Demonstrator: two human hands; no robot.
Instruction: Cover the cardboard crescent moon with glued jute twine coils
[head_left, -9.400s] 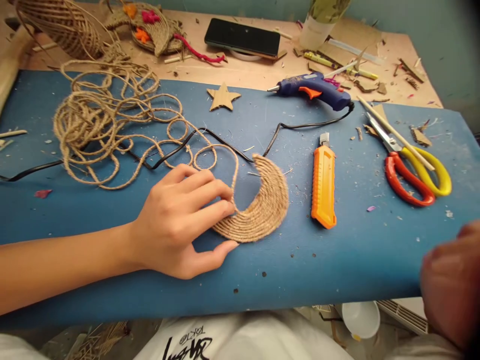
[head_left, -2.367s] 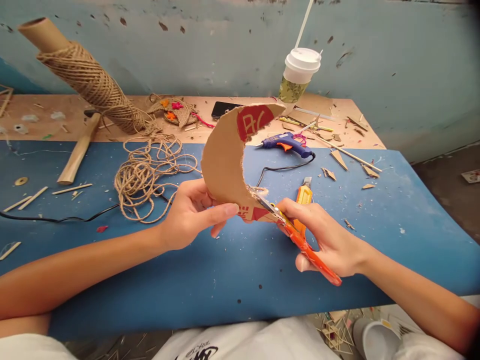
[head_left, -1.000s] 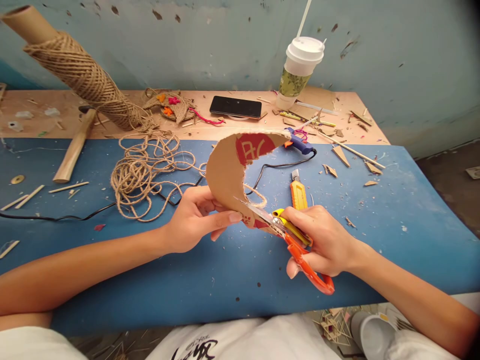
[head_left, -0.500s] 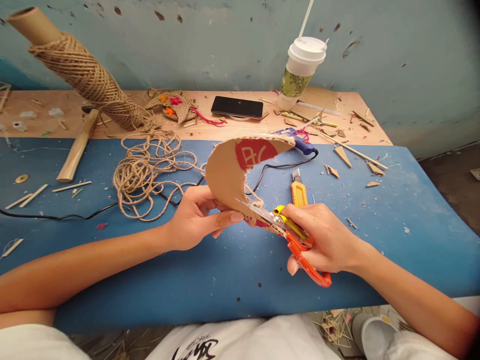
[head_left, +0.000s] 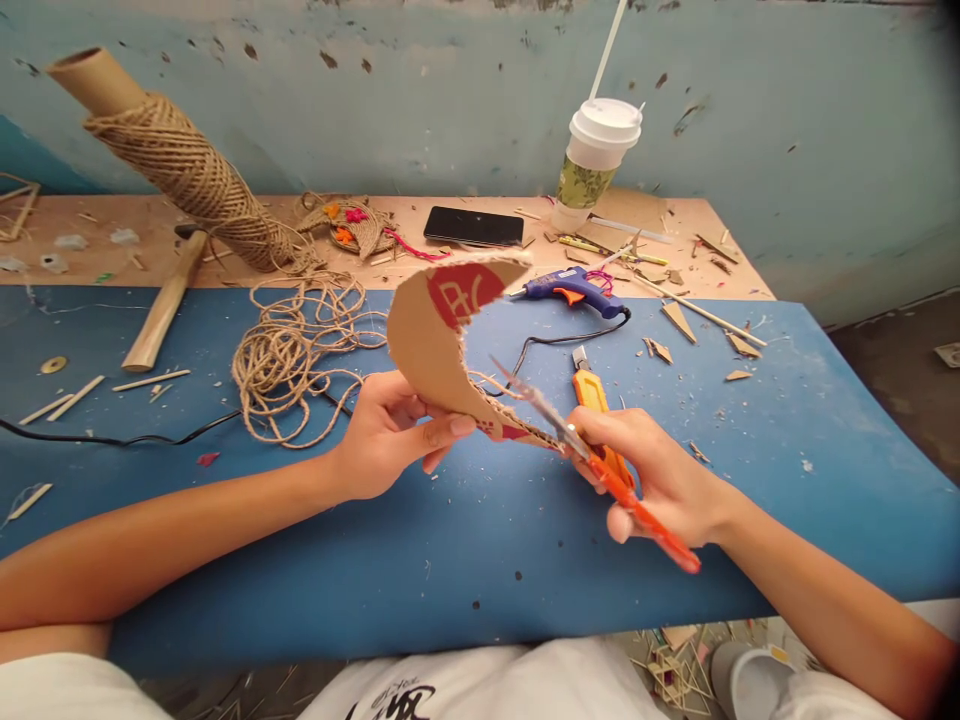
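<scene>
Cardboard crescent point(head_left: 431, 345), one, between left hand point(head_left: 386, 435) and scissors point(head_left: 600, 470).

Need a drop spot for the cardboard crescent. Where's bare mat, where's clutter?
Bare: blue mat along the near edge below both hands, and its right end beyond the right hand. Crowded: twine pile at left, glue gun and cardboard scraps behind.

- Crescent point(head_left: 431, 350), centre of the frame: matt brown cardboard with a ragged cut edge and a red printed patch.
- Scissors point(head_left: 600, 460), centre right: shiny metal blades, glossy orange plastic handles.
- Twine point(head_left: 292, 350), centre left: rough, hairy jute.
- Mat point(head_left: 450, 560), lower frame: matt blue, speckled with scraps.
- Glue gun point(head_left: 574, 287), upper centre: smooth blue plastic.
- Cup point(head_left: 596, 155), upper centre: white plastic lid.
- Phone point(head_left: 474, 226): glossy black.
</scene>
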